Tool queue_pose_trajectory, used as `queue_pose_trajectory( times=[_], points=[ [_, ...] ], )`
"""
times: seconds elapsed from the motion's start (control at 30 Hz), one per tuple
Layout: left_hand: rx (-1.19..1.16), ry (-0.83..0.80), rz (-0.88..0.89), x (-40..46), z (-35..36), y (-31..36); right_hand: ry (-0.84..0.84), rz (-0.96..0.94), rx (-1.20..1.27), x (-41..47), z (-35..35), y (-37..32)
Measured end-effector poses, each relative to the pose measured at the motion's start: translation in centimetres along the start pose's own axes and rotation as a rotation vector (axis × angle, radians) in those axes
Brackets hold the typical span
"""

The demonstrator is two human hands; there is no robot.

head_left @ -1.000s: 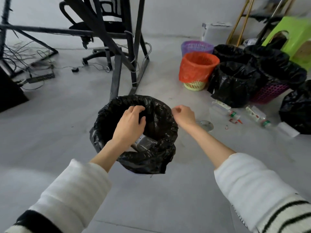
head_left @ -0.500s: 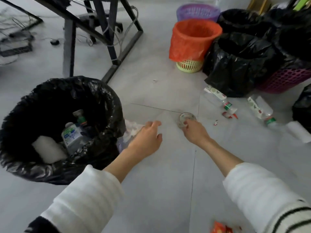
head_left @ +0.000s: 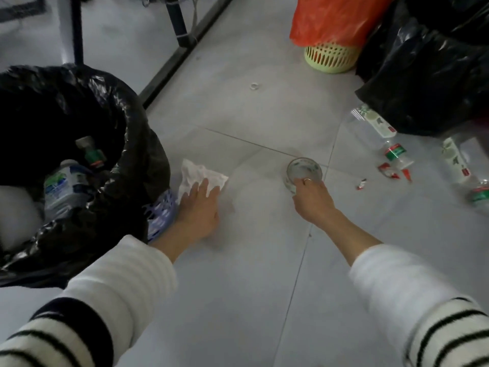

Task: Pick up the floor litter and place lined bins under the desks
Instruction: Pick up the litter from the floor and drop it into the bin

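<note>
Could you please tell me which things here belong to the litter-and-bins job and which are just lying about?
Job:
left hand on tissue
right hand at clear cup
black-lined bin
empty bottles
red wrapper scraps
orange-lined bin

Lying about:
desk frame
</note>
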State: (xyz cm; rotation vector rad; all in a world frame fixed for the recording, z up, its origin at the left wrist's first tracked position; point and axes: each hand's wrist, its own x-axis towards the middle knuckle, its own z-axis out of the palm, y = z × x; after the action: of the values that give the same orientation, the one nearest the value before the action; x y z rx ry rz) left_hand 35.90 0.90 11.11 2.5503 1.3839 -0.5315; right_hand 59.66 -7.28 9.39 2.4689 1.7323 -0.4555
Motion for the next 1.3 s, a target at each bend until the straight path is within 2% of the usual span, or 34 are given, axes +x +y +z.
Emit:
queue_pose_trajectory(
  times=[0.17,0.23,0.33,0.4,0.53,0.63,0.7,0.77,0.87,0.93,1.0,1.07,1.13,1.3],
  points=[
    [-0.012,0.065,-0.076,5.4,0.6,0.2,0.073,-0.01,0.098,-0.3,1.8,-1.4],
    [-0.064,0.071,-0.117,6.5,1.7,0.3,0.03,0.018,0.12,-1.3,2.9,-1.6],
    [-0.178,-0.002,-0.171,6.3,4.6,-0.4,0.129,-0.107,-0.051,-3.4,4.9,-2.6],
    [-0.176,-0.023,-0.153,5.4,6.1,-0.8,0.17,-0.129,-0.137,-4.4,5.3,-3.3],
    [-0.112,0.14,-0.015,3.0,7.2,-0.1,0.125,-0.143,-0.103,-5.4,5.1,-4.2],
    [-0.312,0.166,0.003,0.3,7.5,0.7,0.103,-0.048,-0.103,-6.6,3.2,-5.3],
    [-0.391,0.198,-0.024,-1.0,6.2,1.1,0.107,0.054,0.008,-7.3,2.3,-5.5],
    [-0.428,0.282,0.031,-1.8,3.0,2.0,0.16,0.17,0.234,-8.1,0.9,-5.8],
    [-0.539,0.586,0.205,-4.1,-4.0,3.5,0.398,0.282,0.564,-8.7,-2.6,-7.1],
    [-0.604,0.785,0.298,-6.6,-8.8,4.1,0.519,0.263,0.698,-9.0,-5.7,-8.2],
    [-0.621,0.929,0.328,-8.7,-12.8,3.1,0.602,0.176,0.726,-9.7,-9.2,-9.9],
    [-0.599,1.043,0.281,-9.9,-15.6,1.0,0.638,0.053,0.712,-10.5,-12.0,-12.2],
    [-0.568,1.07,0.159,-11.1,-17.6,-2.3,0.64,-0.06,0.717,-11.3,-14.8,-15.2],
    [-0.504,0.966,-0.17,-12.9,-18.2,-10.2,0.592,-0.294,0.581,-11.7,-18.2,-22.0]
  ],
)
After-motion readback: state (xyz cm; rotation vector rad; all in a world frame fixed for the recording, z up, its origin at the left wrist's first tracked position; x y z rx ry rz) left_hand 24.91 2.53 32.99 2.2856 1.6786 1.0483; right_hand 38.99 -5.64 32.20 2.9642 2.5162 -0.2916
